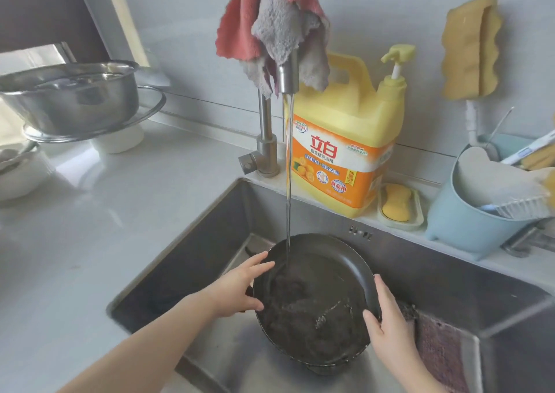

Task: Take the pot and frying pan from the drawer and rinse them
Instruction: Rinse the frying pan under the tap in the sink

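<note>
While water strikes the pan (315,299) near its 11 o'clock rim, low in the sink (210,242), both hands' fingers (258,265) grip opposite rims; tilt it slowly, swirling everywhere.

Both bare forearms enter from bottom edge, reaching fwd and down. Left hand (237,287): forearm runs diagonally from lower left, wrist about straight, palm turned inward to the right; fingers (258,265) spread and extended, thumb low, curled round toward the fingers, closed on the frying pan (315,299) rim. Right hand (387,323): forearm comes up from lower right, palm facing left, fingers together and pointing up, thumb hooked inward over the opposite rim. Hands well apart, facing each other.
</note>
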